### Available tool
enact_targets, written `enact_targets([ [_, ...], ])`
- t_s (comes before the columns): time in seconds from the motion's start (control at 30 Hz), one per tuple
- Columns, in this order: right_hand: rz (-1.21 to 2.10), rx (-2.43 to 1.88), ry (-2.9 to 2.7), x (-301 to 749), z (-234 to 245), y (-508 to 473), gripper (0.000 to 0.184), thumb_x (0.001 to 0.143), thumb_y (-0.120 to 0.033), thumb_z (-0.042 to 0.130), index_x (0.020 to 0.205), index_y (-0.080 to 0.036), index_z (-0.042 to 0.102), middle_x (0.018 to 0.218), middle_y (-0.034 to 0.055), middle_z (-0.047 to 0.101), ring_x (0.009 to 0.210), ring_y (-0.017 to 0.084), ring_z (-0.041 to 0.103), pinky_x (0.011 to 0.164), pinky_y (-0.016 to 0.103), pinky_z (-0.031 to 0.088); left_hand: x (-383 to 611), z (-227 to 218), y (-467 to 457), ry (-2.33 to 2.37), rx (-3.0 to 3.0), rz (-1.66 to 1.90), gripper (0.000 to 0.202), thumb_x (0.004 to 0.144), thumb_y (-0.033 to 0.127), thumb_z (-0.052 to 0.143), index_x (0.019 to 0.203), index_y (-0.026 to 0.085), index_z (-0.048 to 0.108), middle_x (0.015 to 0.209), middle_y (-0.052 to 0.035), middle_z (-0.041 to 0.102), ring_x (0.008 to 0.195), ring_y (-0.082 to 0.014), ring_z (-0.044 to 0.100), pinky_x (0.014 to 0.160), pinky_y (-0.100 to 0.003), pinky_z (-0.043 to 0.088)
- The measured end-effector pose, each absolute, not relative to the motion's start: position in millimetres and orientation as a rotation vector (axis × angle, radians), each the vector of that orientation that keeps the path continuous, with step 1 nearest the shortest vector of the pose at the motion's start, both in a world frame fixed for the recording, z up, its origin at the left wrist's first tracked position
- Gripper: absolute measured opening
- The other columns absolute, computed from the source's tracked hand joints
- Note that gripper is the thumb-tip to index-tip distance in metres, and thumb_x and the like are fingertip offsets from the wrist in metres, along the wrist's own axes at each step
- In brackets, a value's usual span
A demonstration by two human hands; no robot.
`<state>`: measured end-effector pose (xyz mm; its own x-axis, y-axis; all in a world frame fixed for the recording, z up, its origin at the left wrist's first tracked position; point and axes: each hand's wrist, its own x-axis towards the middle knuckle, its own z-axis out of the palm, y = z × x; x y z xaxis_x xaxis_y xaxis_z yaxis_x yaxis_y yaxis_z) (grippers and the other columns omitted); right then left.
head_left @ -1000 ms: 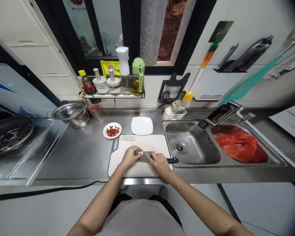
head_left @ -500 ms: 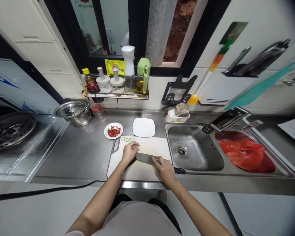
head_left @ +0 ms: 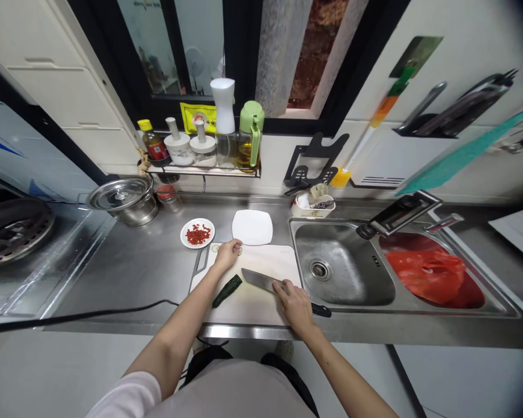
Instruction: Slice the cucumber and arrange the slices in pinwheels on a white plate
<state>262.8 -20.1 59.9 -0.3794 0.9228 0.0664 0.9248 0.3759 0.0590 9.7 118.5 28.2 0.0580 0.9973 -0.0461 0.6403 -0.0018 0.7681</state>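
My left hand (head_left: 227,255) is at the top of the white cutting board (head_left: 261,310), fingers pinched together over a row of pale cucumber slices (head_left: 215,248). A slice edge shows by its fingertips, and the hand hides most of the row. Below it, a dark green piece of cucumber (head_left: 227,291) lies slantwise on the board, touched by neither hand. My right hand (head_left: 295,305) is closed on the kitchen knife (head_left: 258,280), fingers on the blade near the black handle. The blade lies low over the board, its tip near the cucumber piece.
Behind the board are a white square plate (head_left: 252,227) and a small plate of chopped red pieces (head_left: 197,233). The steel sink (head_left: 344,261) adjoins on the right, with a red plastic bag (head_left: 427,276) in its second basin. A lidded pot (head_left: 126,203) stands left, under a condiment shelf (head_left: 204,170).
My left hand has moved up from beside the blade to the row of slices, uncovering the green cucumber piece. My right hand stays on the knife. The view has shifted slightly.
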Motion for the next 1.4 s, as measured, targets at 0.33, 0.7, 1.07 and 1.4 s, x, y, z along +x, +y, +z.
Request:
enact_targets([
  [0.33, -0.074, -1.758, -2.578, 259.2, 61.3, -17.6, 0.046, 0.083, -0.011, 0.048, 0.125, -0.028, 0.057, 0.112, 0.0082, 0.058, 0.079, 0.016, 0.052, 0.071, 0.029, 0.03, 4.2, 24.1, 122.3, 1.735, 1.91, 0.638, 0.033, 0.079, 0.009, 0.053, 0.108, 0.018, 0.064, 0.096, -0.0072, 0.066, 0.086, -0.0191, 0.06, 0.083, -0.031, 0.045],
  [0.7, -0.073, -1.772, -2.575, 258.3, 60.5, -15.8, 0.042, 0.086, -0.016, 0.048, 0.125, -0.028, 0.057, 0.112, 0.0078, 0.058, 0.08, 0.016, 0.052, 0.071, 0.029, 0.03, 3.8, 23.1, 118.5, 1.8, 1.961, 0.545, 0.027, 0.082, 0.015, 0.053, 0.106, 0.02, 0.064, 0.101, -0.0067, 0.065, 0.091, -0.0209, 0.058, 0.086, -0.034, 0.042],
  [1.07, 0.03, -1.825, -2.562, 254.8, 65.3, -15.0, 0.04, 0.088, -0.016, 0.046, 0.125, -0.028, 0.056, 0.113, 0.0082, 0.058, 0.081, 0.015, 0.053, 0.072, 0.028, 0.031, -5.8, 31.6, 98.8, 1.736, 2.148, 0.507, 0.021, 0.085, 0.022, 0.055, 0.102, 0.025, 0.069, 0.106, -0.0069, 0.065, 0.103, -0.024, 0.05, 0.092, -0.038, 0.035],
  [1.4, 0.106, -1.852, -2.53, 248.8, 68.9, -13.2, 0.039, 0.089, -0.017, 0.045, 0.125, -0.028, 0.057, 0.112, 0.008, 0.058, 0.081, 0.015, 0.054, 0.073, 0.027, 0.032, -3.0, 23.9, 101.1, 1.754, 2.059, 0.572, 0.019, 0.084, 0.02, 0.056, 0.097, 0.023, 0.069, 0.104, -0.0067, 0.066, 0.103, -0.0235, 0.053, 0.094, -0.039, 0.035],
])
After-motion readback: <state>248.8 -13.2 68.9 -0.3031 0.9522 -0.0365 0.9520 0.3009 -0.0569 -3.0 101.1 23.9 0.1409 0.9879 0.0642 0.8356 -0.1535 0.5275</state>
